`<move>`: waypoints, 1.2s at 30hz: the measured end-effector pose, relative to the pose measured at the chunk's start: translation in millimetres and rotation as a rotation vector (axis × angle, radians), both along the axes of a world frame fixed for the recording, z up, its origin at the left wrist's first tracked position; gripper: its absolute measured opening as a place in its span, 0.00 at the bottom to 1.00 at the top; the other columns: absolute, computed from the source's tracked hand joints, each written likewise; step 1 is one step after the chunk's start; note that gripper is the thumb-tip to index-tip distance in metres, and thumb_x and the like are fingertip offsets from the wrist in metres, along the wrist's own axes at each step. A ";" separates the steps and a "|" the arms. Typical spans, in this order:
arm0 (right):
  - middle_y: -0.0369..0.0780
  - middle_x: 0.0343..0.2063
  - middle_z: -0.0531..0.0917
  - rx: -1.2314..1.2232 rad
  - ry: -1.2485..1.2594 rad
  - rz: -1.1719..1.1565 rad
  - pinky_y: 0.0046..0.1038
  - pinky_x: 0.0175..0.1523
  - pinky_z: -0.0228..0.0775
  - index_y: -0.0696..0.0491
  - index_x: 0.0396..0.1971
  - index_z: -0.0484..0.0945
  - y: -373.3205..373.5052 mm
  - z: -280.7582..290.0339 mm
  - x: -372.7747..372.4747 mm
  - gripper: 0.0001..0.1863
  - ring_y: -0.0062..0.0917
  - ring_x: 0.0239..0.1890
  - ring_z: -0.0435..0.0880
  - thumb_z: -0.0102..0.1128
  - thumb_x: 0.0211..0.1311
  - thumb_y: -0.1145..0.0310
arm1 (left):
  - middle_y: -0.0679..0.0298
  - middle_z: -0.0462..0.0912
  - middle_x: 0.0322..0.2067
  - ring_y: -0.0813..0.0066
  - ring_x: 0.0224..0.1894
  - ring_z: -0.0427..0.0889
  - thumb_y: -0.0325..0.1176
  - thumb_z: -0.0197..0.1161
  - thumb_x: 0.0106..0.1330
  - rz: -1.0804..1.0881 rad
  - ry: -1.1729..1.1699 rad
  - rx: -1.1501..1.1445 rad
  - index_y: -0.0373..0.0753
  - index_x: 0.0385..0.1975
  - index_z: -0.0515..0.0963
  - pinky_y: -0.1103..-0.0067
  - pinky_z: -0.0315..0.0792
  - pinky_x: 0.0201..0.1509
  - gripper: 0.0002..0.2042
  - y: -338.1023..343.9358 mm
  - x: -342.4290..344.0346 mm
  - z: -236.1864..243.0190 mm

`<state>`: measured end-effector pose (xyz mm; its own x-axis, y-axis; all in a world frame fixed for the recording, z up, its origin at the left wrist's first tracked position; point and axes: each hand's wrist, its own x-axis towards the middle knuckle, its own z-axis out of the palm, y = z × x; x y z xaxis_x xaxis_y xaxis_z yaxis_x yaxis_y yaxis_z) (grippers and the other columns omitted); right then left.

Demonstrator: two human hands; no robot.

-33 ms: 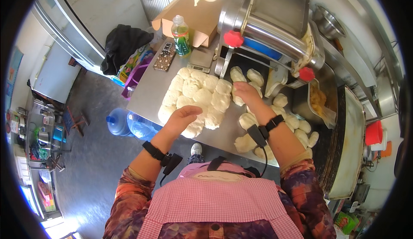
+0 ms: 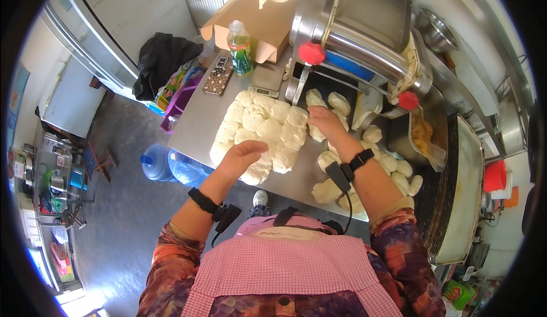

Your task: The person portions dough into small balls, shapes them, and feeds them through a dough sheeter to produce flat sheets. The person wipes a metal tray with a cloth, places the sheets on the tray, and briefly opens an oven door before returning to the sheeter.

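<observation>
A block of pale dough lumps, pressed side by side, lies on the steel table. Over its near edge is my left hand, open, its fingers reaching right with nothing visible in them. My right hand is above the loose dough pieces to the right, its fingers loosely extended and pointing left. Beneath that hand, an oblong dough piece is partly covered; whether my fingers touch it I cannot tell. More dough pieces lie around my right forearm, some hidden by it.
A steel dough roller machine with red knobs stands at the back. Near it are a small scale, a green bottle, a phone and a cardboard box. A metal container and tray sit right.
</observation>
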<state>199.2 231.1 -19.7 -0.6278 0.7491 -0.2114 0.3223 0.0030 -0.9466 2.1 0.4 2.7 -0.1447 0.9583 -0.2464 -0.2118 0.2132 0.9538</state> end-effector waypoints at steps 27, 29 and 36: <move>0.37 0.37 0.77 0.025 -0.227 0.291 0.22 0.46 0.66 0.54 0.37 0.71 -23.9 13.6 -19.3 0.21 0.21 0.41 0.74 0.68 0.39 0.72 | 0.57 0.71 0.52 0.69 0.57 0.69 0.23 0.54 0.59 -0.180 -0.061 0.004 0.32 0.55 0.65 0.77 0.63 0.60 0.22 98.5 -11.3 -46.1; 0.38 0.39 0.79 0.064 -0.199 0.429 0.23 0.47 0.68 0.54 0.33 0.72 -31.3 22.1 -11.1 0.20 0.25 0.41 0.77 0.69 0.37 0.70 | 0.56 0.69 0.54 0.67 0.60 0.66 0.22 0.55 0.58 -0.186 -0.056 -0.020 0.32 0.57 0.64 0.76 0.62 0.62 0.24 100.6 -11.9 -48.1; 0.40 0.42 0.79 -0.606 0.614 0.180 0.28 0.52 0.69 0.52 0.35 0.72 -58.9 39.4 53.5 0.17 0.28 0.48 0.76 0.64 0.43 0.82 | 0.51 0.67 0.58 0.64 0.63 0.62 0.31 0.60 0.60 -0.359 0.322 0.140 0.30 0.59 0.62 0.73 0.58 0.65 0.28 86.5 7.3 -20.0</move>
